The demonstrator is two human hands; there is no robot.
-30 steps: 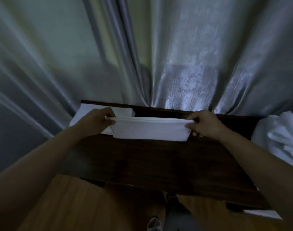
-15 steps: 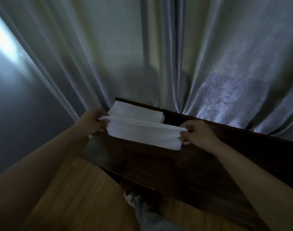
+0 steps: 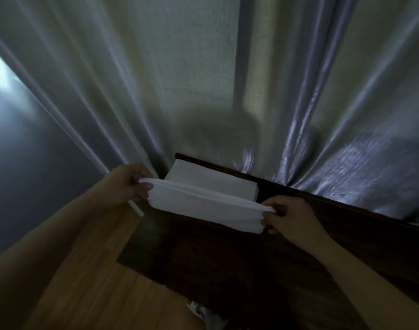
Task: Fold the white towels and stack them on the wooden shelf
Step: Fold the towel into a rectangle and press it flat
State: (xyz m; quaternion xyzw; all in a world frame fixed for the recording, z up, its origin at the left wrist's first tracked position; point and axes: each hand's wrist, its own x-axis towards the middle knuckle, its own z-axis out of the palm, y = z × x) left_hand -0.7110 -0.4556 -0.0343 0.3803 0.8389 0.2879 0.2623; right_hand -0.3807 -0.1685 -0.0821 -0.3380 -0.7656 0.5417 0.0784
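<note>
I hold a folded white towel [image 3: 203, 208] stretched between both hands, just above the near left part of the dark wooden shelf [image 3: 227, 253]. My left hand [image 3: 127, 184] pinches its left end and my right hand [image 3: 289, 217] pinches its right end. Right behind it, a stack of folded white towels [image 3: 210, 179] lies on the shelf's far left corner, partly hidden by the held towel.
Silvery grey curtains [image 3: 203, 79] hang close behind the shelf. A light wooden floor [image 3: 96, 282] lies below on the left, with a shoe [image 3: 199, 310] at the bottom edge. A white rod [image 3: 137, 209] leans under my left hand.
The view has swung left and the crumpled towels at the right have gone out of sight. The held towel has travelled left along the shelf and now hangs in front of the folded stack.
</note>
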